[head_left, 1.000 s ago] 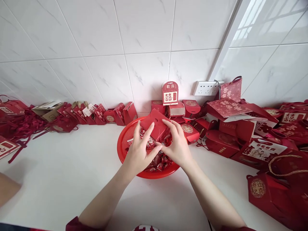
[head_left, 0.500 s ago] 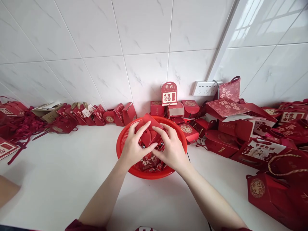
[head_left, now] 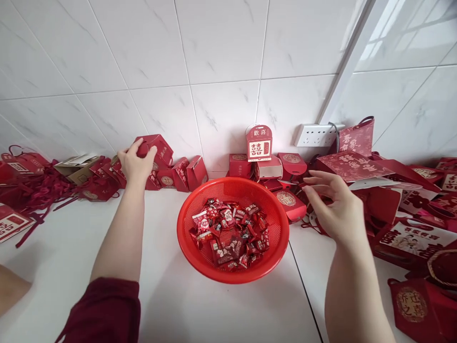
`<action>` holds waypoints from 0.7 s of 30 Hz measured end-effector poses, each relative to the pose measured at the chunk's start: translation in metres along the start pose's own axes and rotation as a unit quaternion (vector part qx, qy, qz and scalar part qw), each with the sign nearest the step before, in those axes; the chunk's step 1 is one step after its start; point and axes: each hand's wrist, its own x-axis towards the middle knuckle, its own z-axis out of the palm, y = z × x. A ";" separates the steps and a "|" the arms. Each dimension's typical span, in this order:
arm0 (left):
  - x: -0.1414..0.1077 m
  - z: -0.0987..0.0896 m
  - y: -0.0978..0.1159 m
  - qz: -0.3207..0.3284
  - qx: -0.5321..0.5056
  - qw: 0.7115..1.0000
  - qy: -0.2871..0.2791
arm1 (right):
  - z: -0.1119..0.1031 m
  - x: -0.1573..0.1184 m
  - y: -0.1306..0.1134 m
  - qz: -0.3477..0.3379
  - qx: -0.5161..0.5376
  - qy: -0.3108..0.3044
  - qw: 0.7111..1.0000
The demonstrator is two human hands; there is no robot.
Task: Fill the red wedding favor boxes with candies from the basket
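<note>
My left hand (head_left: 137,162) grips a red gift box (head_left: 162,150) above the row of small boxes by the wall. Its fingers are wrapped over the near side of the box. Out to the right, my right hand (head_left: 333,205) has its fingers stretched and the thumb apart, beside the pile of red boxes (head_left: 357,164); I see nothing held in it. Between the hands stands a red plastic basket (head_left: 183,238) holding many wrapped candies (head_left: 228,228).
A white power strip (head_left: 317,136) is on the wall behind the pile. One red box with a white label (head_left: 259,147) stands on top of other boxes. Dark red ribbons (head_left: 50,186) lie at the left. At the left edge a bare limb (head_left: 12,288) shows.
The red box has gone from over the basket to the left row in my left hand. My right hand has let go and moved right. The view has shifted slightly.
</note>
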 end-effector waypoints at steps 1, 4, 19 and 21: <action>0.015 0.011 -0.005 -0.006 0.029 0.999 -0.013 | -0.003 0.001 0.003 0.014 -0.007 0.008 1.000; 0.046 0.042 -0.021 -0.020 0.104 0.992 -0.065 | -0.010 0.006 0.012 0.046 -0.052 0.028 0.997; 0.050 0.128 -0.085 -0.081 0.122 0.968 -0.202 | 0.006 0.024 0.028 0.056 -0.154 -0.043 0.985; 0.054 0.126 -0.086 -0.083 0.111 0.966 -0.220 | 0.008 0.024 0.028 0.046 -0.148 -0.058 0.986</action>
